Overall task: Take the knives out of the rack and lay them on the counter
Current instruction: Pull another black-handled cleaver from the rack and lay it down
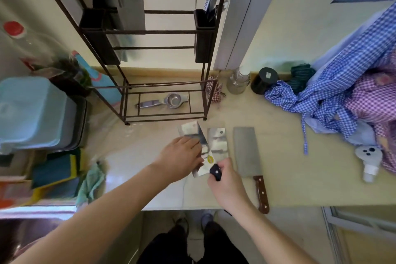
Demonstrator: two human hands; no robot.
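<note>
Just below the middle of the frame, three broad cleavers lie side by side on the pale table (285,169), in front of the dark metal rack (137,34) that fills the upper centre.

The rightmost cleaver (246,152) lies free, its dull grey blade pointing up the frame and its brown riveted handle reaching to the table's near edge. The middle cleaver (217,141) is shiny, with a hole near its far corner; the right hand (227,186) is wrapped round its black handle, fingers closed on it. The left cleaver (192,133) is also polished; the left hand (180,158) lies over its blade, fingers spread flat and pressing rather than gripping.

These look heavy for their size, stiff, with most of the weight forward in the blade. The mirror finish is likely slippery, so the handle is the safe place to hold, keeping clear of the long edge. A flat palm on the blade's face seems fine for steadying.

In the rack's upper left slot another wide blade (126,4) appears to stand, blurred.
</note>
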